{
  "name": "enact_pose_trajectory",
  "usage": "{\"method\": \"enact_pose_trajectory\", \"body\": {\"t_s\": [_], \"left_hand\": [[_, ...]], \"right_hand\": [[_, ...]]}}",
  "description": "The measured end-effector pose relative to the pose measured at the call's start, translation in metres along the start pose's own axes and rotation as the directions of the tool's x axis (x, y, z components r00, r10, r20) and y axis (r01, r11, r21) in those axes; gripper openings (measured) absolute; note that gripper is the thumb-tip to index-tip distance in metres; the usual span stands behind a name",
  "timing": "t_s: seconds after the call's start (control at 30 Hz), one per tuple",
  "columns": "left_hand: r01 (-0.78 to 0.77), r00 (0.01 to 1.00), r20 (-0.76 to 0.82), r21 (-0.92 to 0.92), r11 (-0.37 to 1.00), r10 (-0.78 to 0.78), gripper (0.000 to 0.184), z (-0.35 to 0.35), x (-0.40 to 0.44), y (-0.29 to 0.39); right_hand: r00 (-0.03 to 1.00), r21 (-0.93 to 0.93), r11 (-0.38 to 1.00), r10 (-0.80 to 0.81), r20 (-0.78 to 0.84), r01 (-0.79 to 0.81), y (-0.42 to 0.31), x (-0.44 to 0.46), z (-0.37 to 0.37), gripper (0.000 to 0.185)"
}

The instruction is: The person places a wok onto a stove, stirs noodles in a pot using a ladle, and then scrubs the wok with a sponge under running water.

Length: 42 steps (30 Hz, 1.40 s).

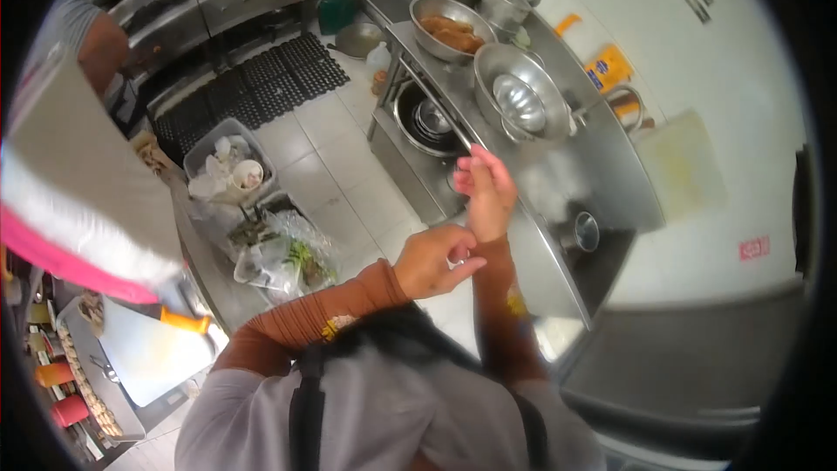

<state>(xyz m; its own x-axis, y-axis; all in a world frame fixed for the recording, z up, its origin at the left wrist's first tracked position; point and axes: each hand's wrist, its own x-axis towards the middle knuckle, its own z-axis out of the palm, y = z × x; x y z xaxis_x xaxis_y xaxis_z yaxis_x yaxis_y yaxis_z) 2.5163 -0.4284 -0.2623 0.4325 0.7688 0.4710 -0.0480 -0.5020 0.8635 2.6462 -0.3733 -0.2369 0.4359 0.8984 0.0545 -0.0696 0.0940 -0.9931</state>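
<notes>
My left hand (432, 260) reaches across to my right wrist. Its thumb and fingers are bent around the cuff edge of the brown sleeve (494, 296) on my right forearm, with a small gap showing between thumb and forefinger. My right hand (488, 192) is raised beside the edge of the steel counter (567, 201), its fingers curled loosely inward and nothing visible in them. A matching brown sleeve (305, 314) with a yellow flower motif covers my left forearm.
Steel bowls (523, 100) stand on the counter, one bowl (449, 30) holding brown food. A metal cup (582, 233) sits nearer. Left are a plastic bin (199, 160), bagged greens (301, 257), a cutting board (153, 358) and an orange-handled knife (185, 321). Another person's arm (100, 48) shows at upper left.
</notes>
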Motion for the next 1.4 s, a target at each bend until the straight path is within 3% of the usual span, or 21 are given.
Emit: {"method": "enact_pose_trajectory", "body": {"t_s": [0.1,0.27,0.43,0.53,0.57,0.63,0.7,0.77,0.93,0.97,1.0,1.07,1.1,1.2,1.23,1.3,1.37,1.4], "left_hand": [[-0.016,0.973,-0.229,-0.023,1.0,0.01,0.034,-0.017,0.049,-0.018],[0.089,0.897,-0.441,0.105,0.99,-0.034,0.035,-0.077,0.111,-0.047],[0.125,0.802,-0.594,0.062,0.99,-0.065,0.024,-0.121,0.167,-0.095],[0.014,0.974,-0.223,0.199,0.98,0.031,0.016,-0.16,0.217,-0.116],[-0.03,0.992,-0.118,0.174,0.984,0.051,0.015,-0.17,0.229,-0.125],[-0.083,0.996,0.015,0.293,0.953,0.083,0.013,-0.206,0.261,-0.147],[-0.076,0.989,0.144,0.36,0.93,0.025,0.015,-0.247,0.285,-0.173],[-0.171,0.985,0.066,0.424,0.889,0.157,0.015,-0.277,0.314,-0.187],[-0.324,0.936,0.016,0.42,0.847,0.35,0.017,-0.329,0.377,-0.214],[-0.33,0.942,0.065,0.353,0.875,0.329,0.017,-0.337,0.392,-0.222],[-0.224,0.973,0.133,0.322,0.92,0.19,0.017,-0.349,0.406,-0.233],[0.015,0.96,0.263,0.299,0.954,-0.098,0.018,-0.374,0.432,-0.255],[0.031,0.963,0.24,0.353,0.935,-0.123,0.014,-0.388,0.448,-0.267],[-0.335,0.922,0.36,0.548,0.767,0.146,0.026,-0.445,0.491,-0.312],[-0.325,0.917,0.387,0.596,0.734,0.092,0.036,-0.468,0.501,-0.315],[-0.259,0.953,0.299,0.698,0.668,0.057,0.04,-0.502,0.529,-0.319],[-0.168,0.982,0.181,0.687,0.707,0.058,0.044,-0.528,0.539,-0.331],[0.031,0.999,0.023,0.479,0.877,-0.048,0.034,-0.532,0.54,-0.34]], "right_hand": [[0.979,0.057,0.998,-0.001,0.202,-0.01,-0.002,0.07,0.048,0.03],[0.872,0.076,0.996,-0.068,0.484,0.036,0.01,0.146,0.153,0.026],[0.802,0.037,0.98,-0.181,0.569,0.195,0.026,0.214,0.225,0.026],[0.808,-0.008,0.957,-0.241,0.538,0.291,0.036,0.276,0.267,0.027],[0.819,-0.03,0.95,-0.253,0.515,0.312,0.039,0.297,0.282,0.027],[0.834,-0.047,0.934,-0.293,0.467,0.354,0.034,0.34,0.314,0.027],[0.861,0.084,0.988,-0.154,0.484,0.13,0.025,0.369,0.332,0.028],[0.845,0.223,0.968,-0.022,0.534,-0.116,0.009,0.383,0.342,0.027],[0.776,0.355,0.834,0.13,0.618,-0.423,0.017,0.45,0.375,0.025],[0.768,0.368,0.807,0.156,0.622,-0.462,0.024,0.469,0.384,0.025],[0.755,0.378,0.779,0.178,0.631,-0.5,0.027,0.488,0.394,0.025],[0.686,0.465,0.634,0.146,0.713,-0.618,0.026,0.524,0.41,0.026],[0.642,0.492,0.55,0.11,0.759,-0.675,0.024,0.541,0.42,0.026],[0.41,0.391,0.248,0.028,0.912,-0.886,0.022,0.577,0.467,0.034],[0.395,0.386,0.228,-0.005,0.919,-0.894,0.015,0.586,0.485,0.035],[0.341,0.347,0.179,-0.063,0.938,-0.921,0.0,0.604,0.521,0.037],[0.343,0.365,0.207,-0.134,0.93,-0.908,-0.006,0.624,0.558,0.038],[0.359,0.389,0.218,-0.165,0.919,-0.895,-0.006,0.636,0.576,0.038]]}}
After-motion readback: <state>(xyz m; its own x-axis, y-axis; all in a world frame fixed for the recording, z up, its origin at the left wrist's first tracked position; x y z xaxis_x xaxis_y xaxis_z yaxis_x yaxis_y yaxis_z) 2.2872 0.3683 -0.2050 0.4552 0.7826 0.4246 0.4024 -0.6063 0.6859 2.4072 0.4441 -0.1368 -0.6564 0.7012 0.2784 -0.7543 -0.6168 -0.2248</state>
